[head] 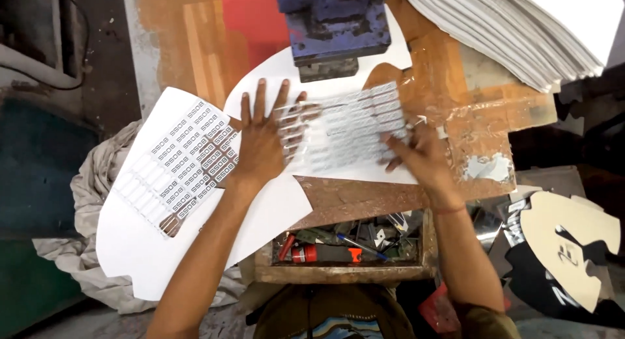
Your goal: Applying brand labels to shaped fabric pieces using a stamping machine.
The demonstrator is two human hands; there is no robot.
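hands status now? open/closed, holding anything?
Left hand: open, flat, pressing the white sheet of small cut-out labels.
Right hand: open, fingers on the sheet's right edge, gripping nothing.

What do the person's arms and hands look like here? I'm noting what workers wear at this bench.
Both arms are bare to the frame's edge, with no sleeves showing. No gloves on the left hand or right hand. A thin red band circles the right wrist.

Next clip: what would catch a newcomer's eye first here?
Two bare hands pressed flat at centre: the left hand and right hand spread on a clear film sheet of small label shapes, lying on white paper. Just above stands a blue press. At left lies a white sheet with cut-out label rows; below the bench edge, an open tool drawer.
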